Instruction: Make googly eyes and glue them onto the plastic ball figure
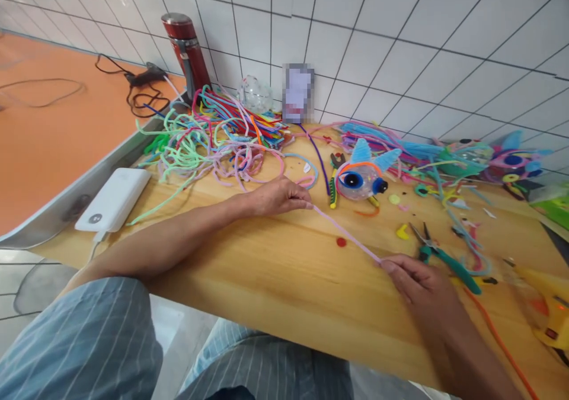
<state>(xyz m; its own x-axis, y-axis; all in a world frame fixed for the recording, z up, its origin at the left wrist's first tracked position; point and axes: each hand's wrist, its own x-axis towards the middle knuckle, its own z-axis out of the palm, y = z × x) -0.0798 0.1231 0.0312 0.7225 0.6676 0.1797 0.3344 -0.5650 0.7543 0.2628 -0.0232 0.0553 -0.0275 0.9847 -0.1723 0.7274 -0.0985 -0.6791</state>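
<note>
A pale pink pipe cleaner (347, 232) is stretched nearly straight between my two hands above the wooden table. My left hand (281, 197) pinches its upper left end, near the middle of the table. At the lower right end, the fingers of my right hand (411, 277) are closed on it. Just beyond the strip sits a clear ball figure (361, 181) with light blue ears, an orange band and a blue-ringed eye. A red disc (341, 242) lies on the table below the strip.
Green-handled pliers (451, 264) and a yellow glue gun (549, 311) lie at the right. Tangled pipe cleaners (186, 151), a red flask (184, 56) and a white power bank (114, 200) are at the left. A phone (297, 93) leans on the tiled wall.
</note>
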